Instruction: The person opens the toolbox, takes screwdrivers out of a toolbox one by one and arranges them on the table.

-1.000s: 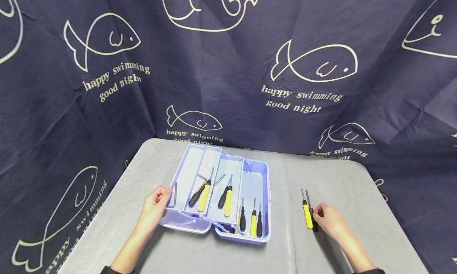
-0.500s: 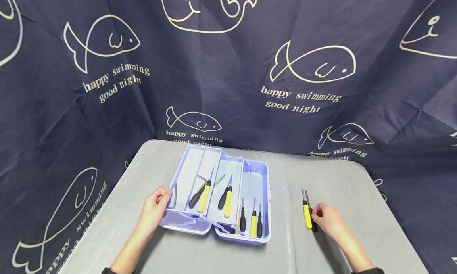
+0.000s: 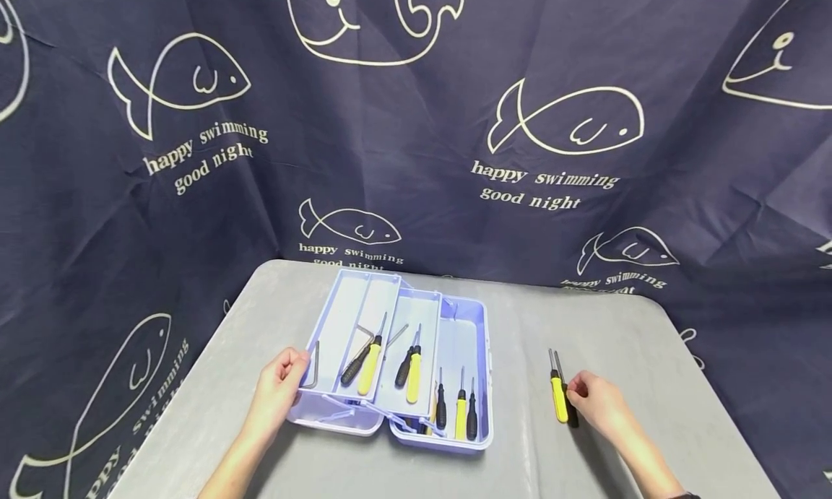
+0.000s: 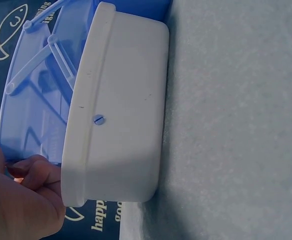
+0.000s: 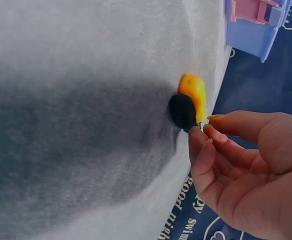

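Note:
On the left of the table stands an opened lilac toolbox [image 3: 487, 362], its stepped trays fanned out to the left. My left hand [image 3: 276, 385] pinches the outer edge of the upper tray [image 4: 33, 127] between thumb and fingers. At the right, a yellow-handled screwdriver [image 3: 559, 399] and a black-handled screwdriver [image 5: 182, 112] lie side by side, shafts pointing away. My right hand [image 3: 598, 401] has thumb and fingertips around the black one's handle near its neck. The fingers hide part of that neck in the right wrist view.
Black and yellow screwdrivers [image 3: 370, 369] and bent hex keys [image 3: 316, 369] lie in the trays. The box's bottom [image 3: 458, 340] holds several more screwdrivers. A grey-covered table [image 3: 507, 470] carries everything. A dark blue fish-print curtain [image 3: 416, 138] rises behind and beside it.
The head view has shifted slightly, setting the scene a little lower. Both hands keep their places at the tray and the black screwdriver.

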A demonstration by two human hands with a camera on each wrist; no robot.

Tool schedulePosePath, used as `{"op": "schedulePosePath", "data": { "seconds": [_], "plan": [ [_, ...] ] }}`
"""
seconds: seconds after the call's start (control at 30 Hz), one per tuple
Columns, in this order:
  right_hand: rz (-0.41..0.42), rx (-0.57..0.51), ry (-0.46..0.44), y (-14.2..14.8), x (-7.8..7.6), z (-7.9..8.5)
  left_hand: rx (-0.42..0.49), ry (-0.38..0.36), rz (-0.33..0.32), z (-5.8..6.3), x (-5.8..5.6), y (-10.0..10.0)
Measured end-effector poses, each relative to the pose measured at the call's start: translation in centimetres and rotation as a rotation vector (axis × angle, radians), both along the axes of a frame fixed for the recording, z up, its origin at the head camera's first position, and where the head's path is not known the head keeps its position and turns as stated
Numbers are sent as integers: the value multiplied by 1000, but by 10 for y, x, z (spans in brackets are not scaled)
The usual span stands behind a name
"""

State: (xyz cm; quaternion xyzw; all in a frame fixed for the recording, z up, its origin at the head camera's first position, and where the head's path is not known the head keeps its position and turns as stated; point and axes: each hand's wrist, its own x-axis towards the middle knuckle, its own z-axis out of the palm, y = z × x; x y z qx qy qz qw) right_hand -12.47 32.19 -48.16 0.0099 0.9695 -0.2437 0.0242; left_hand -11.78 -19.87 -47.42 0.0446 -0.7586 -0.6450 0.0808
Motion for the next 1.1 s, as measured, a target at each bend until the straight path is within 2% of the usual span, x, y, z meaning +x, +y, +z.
{"op": "schedulePosePath", "data": {
  "seconds": [0.53, 0.73, 0.93, 1.1],
  "plan": [
    [9, 0, -7, -11, -8, 13, 14, 17, -3, -3, 0, -2],
    [43, -4, 43, -27, -18, 27, 11, 20, -1, -2, -1, -4],
    [61, -34, 49, -52, -25, 46, -13, 22, 2, -2, -1, -5],
    [115, -76, 117, -79, -32, 63, -12, 21, 4, -3, -1, -4]
  ]
}}
